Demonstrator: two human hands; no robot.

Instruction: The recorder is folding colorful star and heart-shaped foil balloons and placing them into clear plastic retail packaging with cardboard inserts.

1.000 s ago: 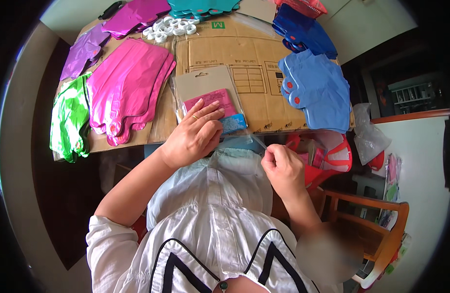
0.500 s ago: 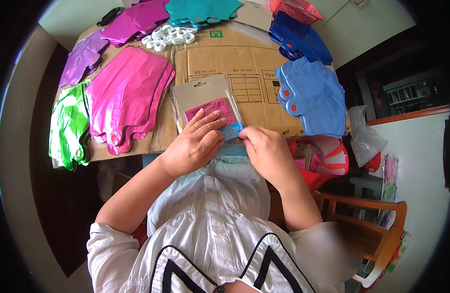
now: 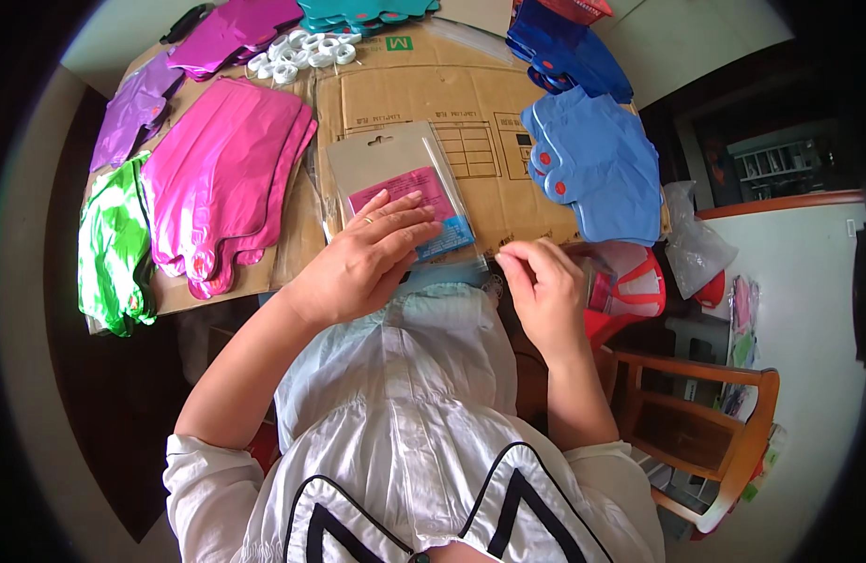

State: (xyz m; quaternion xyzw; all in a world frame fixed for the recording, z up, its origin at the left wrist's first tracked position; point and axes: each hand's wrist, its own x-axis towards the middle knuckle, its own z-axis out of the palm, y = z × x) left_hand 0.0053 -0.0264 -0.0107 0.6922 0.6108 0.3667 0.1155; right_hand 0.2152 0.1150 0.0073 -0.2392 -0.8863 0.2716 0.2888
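Note:
A clear plastic sleeve (image 3: pixel 463 192) holds a grey card (image 3: pixel 381 155) with a hang hole, a folded pink piece (image 3: pixel 423 180) and a blue piece (image 3: pixel 456 235). It lies by the near edge of the cardboard-covered table. My left hand (image 3: pixel 362 253) rests on its lower part, fingers stretched flat over the pink and blue pieces. To the right of the sleeve and apart from it, my right hand (image 3: pixel 545 286) is raised, thumb and forefinger pinched together. Whatever is in that pinch, if anything, is too small to make out.
Pink foil balloons (image 3: pixel 226 169), green ones (image 3: pixel 114 249) and purple ones (image 3: pixel 132 108) are stacked at left. Light blue balloons (image 3: pixel 602 159) lie at right. White ribbon rolls (image 3: pixel 301 52) sit at the back. A red basket (image 3: pixel 630 281) and wooden chair (image 3: pixel 696 375) stand at right.
My right hand has drawn away from the sleeve's lower right corner, to the right. My left hand stays on the sleeve, its fingers flatter. The whole view has shifted slightly.

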